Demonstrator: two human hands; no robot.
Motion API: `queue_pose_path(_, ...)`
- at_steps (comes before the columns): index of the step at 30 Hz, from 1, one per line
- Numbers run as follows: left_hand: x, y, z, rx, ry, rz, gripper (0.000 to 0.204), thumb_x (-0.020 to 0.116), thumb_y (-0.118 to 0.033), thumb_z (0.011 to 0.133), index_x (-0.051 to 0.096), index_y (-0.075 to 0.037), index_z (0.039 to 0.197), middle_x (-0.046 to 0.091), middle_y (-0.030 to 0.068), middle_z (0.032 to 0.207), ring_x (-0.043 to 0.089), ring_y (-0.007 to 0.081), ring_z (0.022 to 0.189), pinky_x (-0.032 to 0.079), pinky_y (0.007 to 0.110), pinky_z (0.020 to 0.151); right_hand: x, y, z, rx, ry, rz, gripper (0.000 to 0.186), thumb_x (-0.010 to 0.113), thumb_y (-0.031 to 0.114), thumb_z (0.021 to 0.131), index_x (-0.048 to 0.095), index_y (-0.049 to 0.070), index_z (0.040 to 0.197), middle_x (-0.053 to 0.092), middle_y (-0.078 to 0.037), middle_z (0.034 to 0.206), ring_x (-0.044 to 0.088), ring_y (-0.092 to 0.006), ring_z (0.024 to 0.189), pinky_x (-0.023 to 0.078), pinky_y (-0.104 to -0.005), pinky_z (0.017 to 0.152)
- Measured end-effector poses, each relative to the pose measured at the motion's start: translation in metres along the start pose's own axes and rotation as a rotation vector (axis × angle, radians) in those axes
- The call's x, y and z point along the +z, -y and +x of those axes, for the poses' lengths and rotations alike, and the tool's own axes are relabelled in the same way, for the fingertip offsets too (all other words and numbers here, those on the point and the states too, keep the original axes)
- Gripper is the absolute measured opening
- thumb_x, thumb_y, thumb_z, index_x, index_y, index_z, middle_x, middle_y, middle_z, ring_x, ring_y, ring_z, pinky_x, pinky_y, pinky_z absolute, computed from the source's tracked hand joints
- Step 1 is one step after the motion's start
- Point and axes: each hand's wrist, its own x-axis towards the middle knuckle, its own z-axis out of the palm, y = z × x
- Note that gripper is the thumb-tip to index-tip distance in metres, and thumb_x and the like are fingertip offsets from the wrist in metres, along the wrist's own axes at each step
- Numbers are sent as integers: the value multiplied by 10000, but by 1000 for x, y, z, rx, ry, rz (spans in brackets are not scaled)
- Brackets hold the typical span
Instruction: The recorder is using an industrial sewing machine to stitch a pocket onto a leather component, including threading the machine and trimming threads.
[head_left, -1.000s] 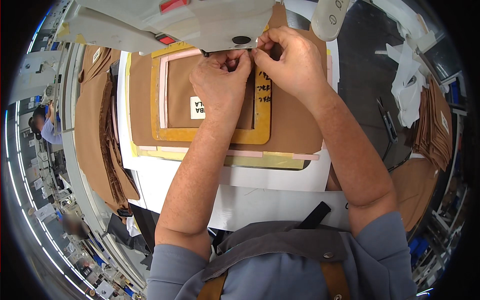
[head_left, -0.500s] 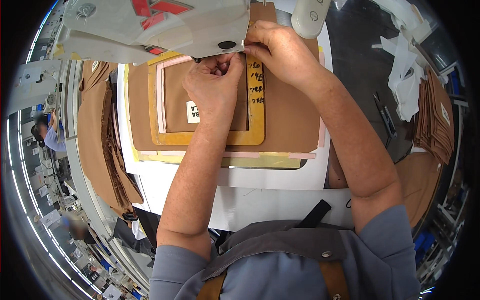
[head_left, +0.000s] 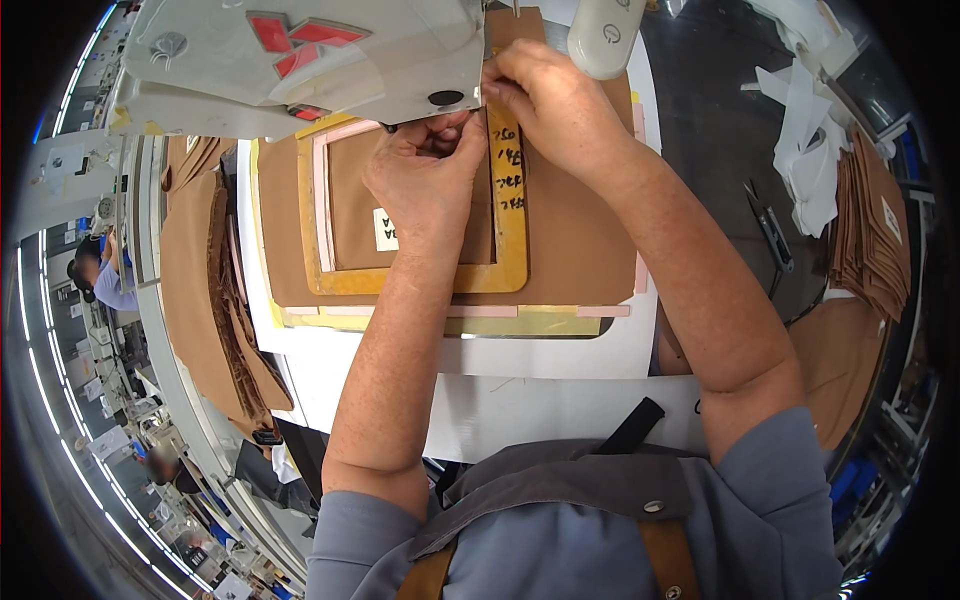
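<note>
Brown fabric (head_left: pixel 580 230) lies flat under the sewing machine head (head_left: pixel 300 70), with a yellow rectangular frame (head_left: pixel 400 280) resting on it. Inside the frame is more brown fabric, with a small white label (head_left: pixel 385 230) on it. My left hand (head_left: pixel 425 175) is over the frame's opening, its fingers curled together by the machine's lower edge; whatever they pinch is hidden. Over the frame's right side, my right hand (head_left: pixel 550 95) has thumb and forefinger brought together beside the machine head. Its fingertips are partly covered by the machine, so I cannot make out what they hold.
Stacked brown fabric pieces (head_left: pixel 200 290) lie at the left, and another stack (head_left: pixel 870 230) at the right. Thread snips (head_left: pixel 770 235) rest on the dark surface near crumpled white material (head_left: pixel 805 150). A white rounded machine part (head_left: pixel 605 35) hangs beyond my right hand.
Both hands stay nearly in place by the machine, fingers still pinched. The whole view has shifted slightly; the fabric and frame look unmoved relative to the hands.
</note>
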Motion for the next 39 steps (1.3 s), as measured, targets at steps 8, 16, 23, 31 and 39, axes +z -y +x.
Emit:
queue_pose_path(8,-3,-5,-5,-21,-13,-27,153,780,-70,821,747,27,934,701,17,775,584,38,649,481,177,620,-43,-34,8,559,-114,1095,150,564,81,1008,615,-46,1069,680,-155,1164,685,-224,990,577,-341,829)
queue_pose_path(16,-18,-5,-11,-80,30,-115,125,735,-57,817,748,24,912,700,16,770,595,45,671,493,205,622,-133,-133,-14,545,-469,1376,135,569,17,990,590,-95,1062,660,-207,1012,634,-313,1130,548,-413,1019)
queue_pose_path(23,-13,-22,-43,-81,209,-28,134,752,-48,861,747,1,985,701,11,824,593,32,664,476,181,617,-149,-103,-34,541,-559,890,203,541,87,1021,577,-74,1141,644,-133,965,669,-262,1038,588,-383,909)
queue_pose_path(31,-13,-40,-46,182,223,17,237,796,-78,846,743,-37,1074,678,0,876,607,40,748,476,178,649,-92,-21,-43,313,93,534,310,571,131,994,495,-35,1245,656,-25,777,620,-95,772,507,-289,715)
queue_pose_path(39,-17,-36,-46,11,387,-190,220,798,-49,824,751,-18,1038,664,35,897,600,75,743,495,208,625,-72,27,-44,307,474,630,232,490,69,1019,439,0,1235,622,-56,696,604,-150,671,493,-299,685)
